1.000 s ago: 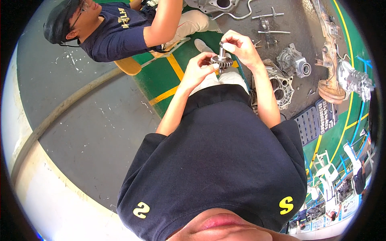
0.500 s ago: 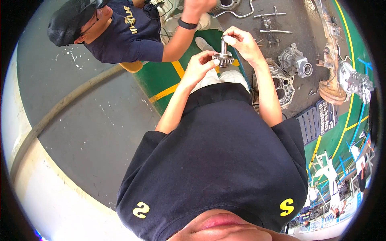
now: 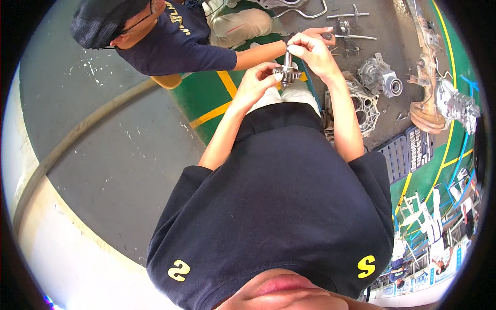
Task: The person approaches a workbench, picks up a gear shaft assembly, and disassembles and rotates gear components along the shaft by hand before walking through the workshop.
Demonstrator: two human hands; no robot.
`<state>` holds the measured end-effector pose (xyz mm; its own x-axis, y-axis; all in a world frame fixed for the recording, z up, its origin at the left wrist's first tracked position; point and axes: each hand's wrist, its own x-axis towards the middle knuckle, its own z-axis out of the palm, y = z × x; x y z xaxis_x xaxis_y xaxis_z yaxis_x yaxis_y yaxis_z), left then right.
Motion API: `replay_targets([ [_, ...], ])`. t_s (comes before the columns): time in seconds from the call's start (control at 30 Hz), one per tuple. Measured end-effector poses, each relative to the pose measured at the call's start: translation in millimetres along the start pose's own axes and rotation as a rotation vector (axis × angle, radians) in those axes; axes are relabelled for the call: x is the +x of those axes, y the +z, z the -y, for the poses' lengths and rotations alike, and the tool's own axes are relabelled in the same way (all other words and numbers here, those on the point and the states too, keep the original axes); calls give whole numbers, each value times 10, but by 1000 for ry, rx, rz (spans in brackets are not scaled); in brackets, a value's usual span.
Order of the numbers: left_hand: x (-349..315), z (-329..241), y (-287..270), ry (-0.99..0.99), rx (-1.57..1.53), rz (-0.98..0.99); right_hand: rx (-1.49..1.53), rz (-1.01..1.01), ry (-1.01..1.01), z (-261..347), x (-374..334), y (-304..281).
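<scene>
The person near me is wearing a wide fisheye camera on the head; it is looking steeply down, the dark shirt [image 3: 274, 191] is looming near, the left hand [image 3: 256, 82] and right hand [image 3: 315, 54] are showing farther off, and the tabletop [image 3: 390, 31] is spreading obliquely beyond its left edge.

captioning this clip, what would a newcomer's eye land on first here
Probably the toothed gear on its shiny shaft, upper centre, between the left hand at the gear's rim and the right hand at the shaft's top. Next, the co-worker at upper left, one arm extended toward the dark work surface. Silvery metal housings lie on that surface at right.
</scene>
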<state>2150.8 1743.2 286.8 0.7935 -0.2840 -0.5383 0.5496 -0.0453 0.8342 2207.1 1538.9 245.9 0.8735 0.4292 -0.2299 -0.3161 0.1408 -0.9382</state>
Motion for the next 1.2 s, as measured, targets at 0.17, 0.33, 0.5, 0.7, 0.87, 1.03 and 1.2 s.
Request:
replay_targets([
  [0.17, 9, 21, -45, -27, -1, -1, -15, -48, -22, -20, 76, 16],
  [0.33, 0, 64, -50, -58, -52, -10, -3, 73, 71, -61, 59, 14],
  [0.5, 23, 98, -44, -62, 13, -43, -51, 122, 98, -79, -26, -7],
  [0.7, 28, 92, -117, -43, 26, -10, -67, 148, 85, -93, 7, 42],
  [0.87, 2, 115, -148, -53, -9, 17, -139, 74, 61, -108, 134, 53],
  [1.03, -16, 130, -164, -80, -10, 11, -137, -17, 28, -115, 185, 61],
  [1.2, 34, 130, -177, -66, -57, 16, -86, 32, 90, -85, 101, 100],
])
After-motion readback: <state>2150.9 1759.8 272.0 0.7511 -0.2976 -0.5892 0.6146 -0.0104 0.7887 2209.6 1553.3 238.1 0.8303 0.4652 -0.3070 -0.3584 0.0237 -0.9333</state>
